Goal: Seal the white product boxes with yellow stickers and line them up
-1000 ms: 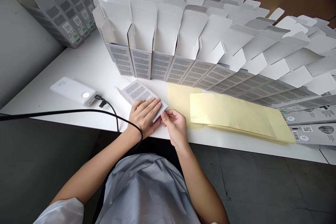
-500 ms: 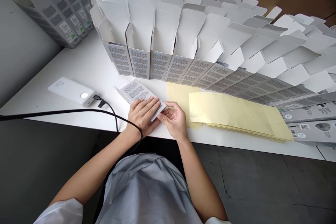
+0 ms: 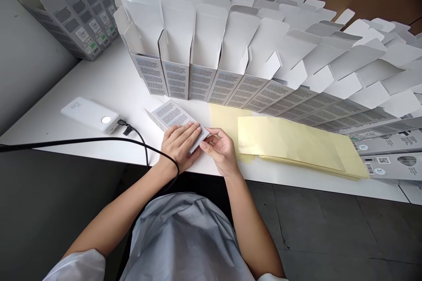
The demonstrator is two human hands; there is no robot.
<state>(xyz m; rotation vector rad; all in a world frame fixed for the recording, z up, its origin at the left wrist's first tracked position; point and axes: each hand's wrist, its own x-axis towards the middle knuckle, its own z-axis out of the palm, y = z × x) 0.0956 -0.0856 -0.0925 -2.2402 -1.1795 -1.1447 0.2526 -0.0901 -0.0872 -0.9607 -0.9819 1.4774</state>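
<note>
A small white carton [image 3: 171, 115] printed with fine text lies on its side near the front edge of the white table [image 3: 108, 83]. My left hand [image 3: 180, 144] rests flat on top of it with fingers stretched out, pressing it down. My right hand [image 3: 220, 149] is curled at the carton's near right end, its fingertips pinching the end flap. Just to the right lies a stack of pale yellow paper sheets [image 3: 290, 145].
Rows of upright open white cartons [image 3: 211, 57] fill the table behind. More grey-printed cartons [image 3: 79, 17] stand at the far left, and flat ones [image 3: 389, 153] lie at the right. A white power bank [image 3: 90, 114] with a black cable [image 3: 82, 141] sits to the left.
My right hand moved in from just off the carton's end and closed its fingers on the end flap. The left hand stayed pressed on the carton.
</note>
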